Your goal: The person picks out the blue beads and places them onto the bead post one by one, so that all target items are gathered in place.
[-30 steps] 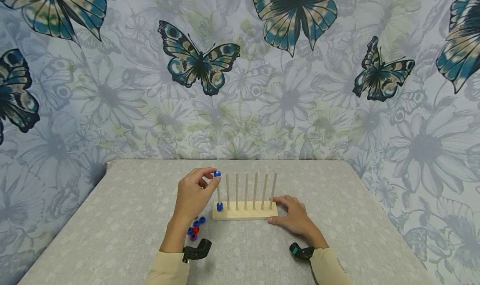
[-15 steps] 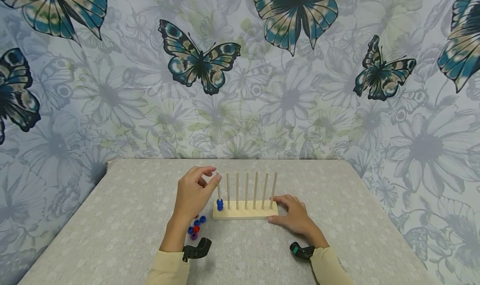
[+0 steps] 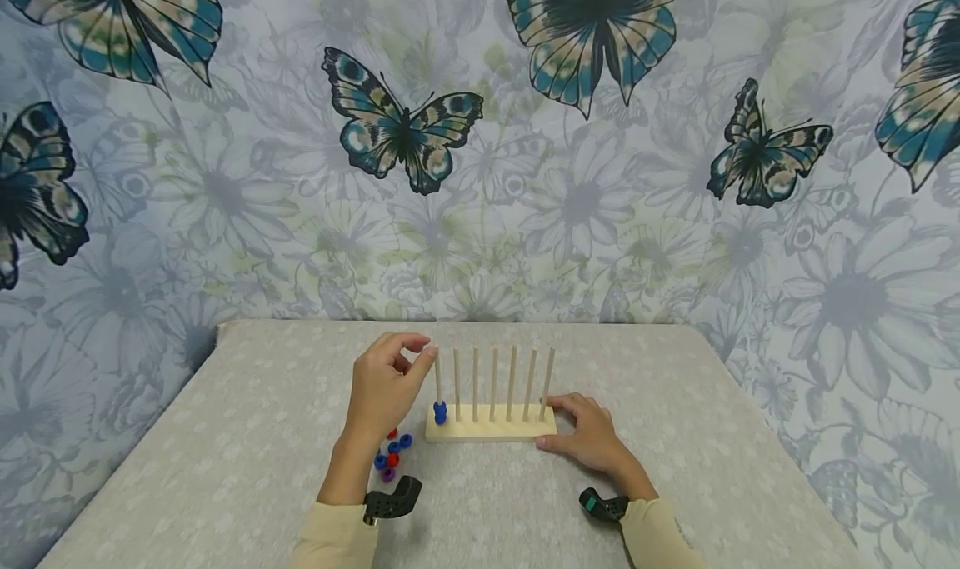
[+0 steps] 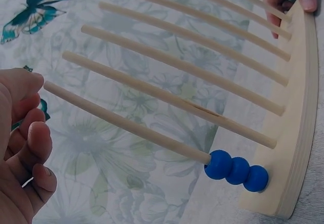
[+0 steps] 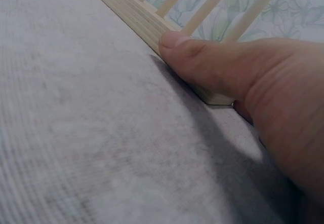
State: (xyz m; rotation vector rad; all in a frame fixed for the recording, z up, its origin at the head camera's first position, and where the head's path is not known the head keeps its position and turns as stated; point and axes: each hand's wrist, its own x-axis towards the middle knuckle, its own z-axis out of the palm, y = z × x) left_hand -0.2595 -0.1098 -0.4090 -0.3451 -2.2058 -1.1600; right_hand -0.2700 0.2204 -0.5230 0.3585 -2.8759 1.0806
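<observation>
A wooden peg stand [image 3: 491, 431] with a row of upright dowels sits on the table. Three blue beads [image 4: 237, 171] are stacked at the foot of its leftmost dowel [image 4: 126, 124]. My left hand [image 3: 386, 386] is at that dowel's top, fingers loosely bent and nothing between them; in the left wrist view a fingertip [image 4: 35, 80] lies right beside the dowel's tip. At the stand's right end my right hand [image 3: 588, 436] grips the base, thumb [image 5: 177, 44] on the near edge and fingers behind it.
Several loose beads lie left of the stand by my left wrist: blue beads [image 3: 406, 441], red beads [image 3: 393, 461] and a purple bead [image 3: 387, 475]. A patterned cloth covers the table [image 3: 675, 402]. Behind it hangs a butterfly-print backdrop [image 3: 480, 244].
The blue bead my left fingers pinched at the dowel's top has been let go and has slid down onto the others. Those fingers have drawn slightly left. The right hand stays put.
</observation>
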